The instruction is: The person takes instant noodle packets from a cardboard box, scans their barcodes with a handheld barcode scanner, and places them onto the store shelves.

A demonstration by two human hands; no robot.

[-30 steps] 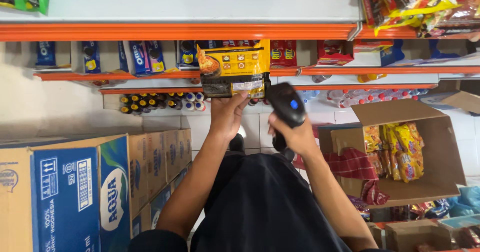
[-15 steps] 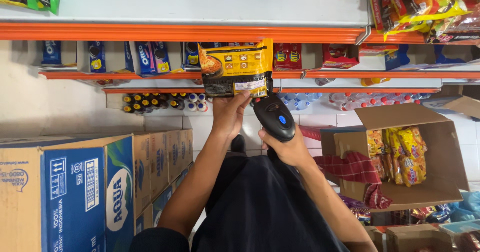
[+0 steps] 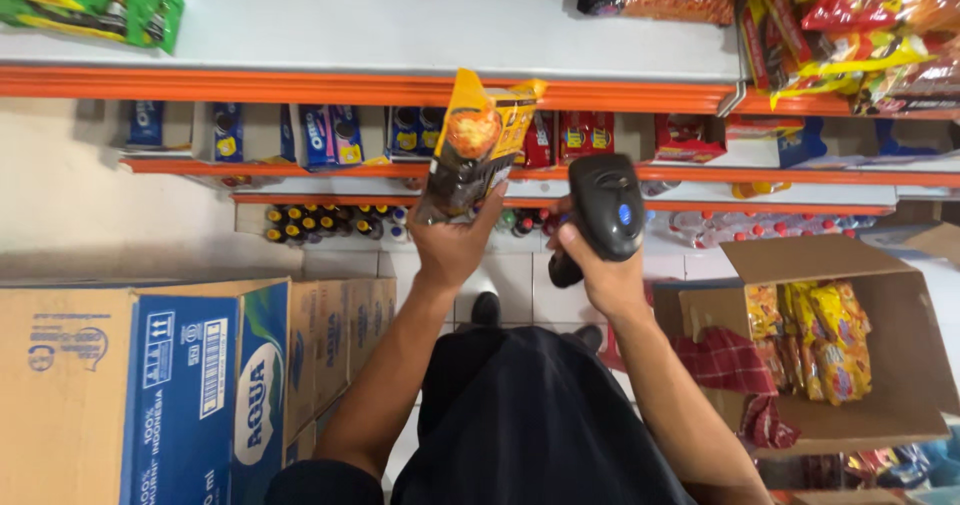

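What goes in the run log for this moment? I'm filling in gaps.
left hand: holds yellow snack packet | right hand: holds black barcode scanner | open carton: right

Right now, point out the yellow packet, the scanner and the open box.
yellow packet (image 3: 475,150), head view, on the middle of its printed front.
scanner (image 3: 605,205), head view, on its black head.
open box (image 3: 900,365), head view, on its bare inner wall at the right.
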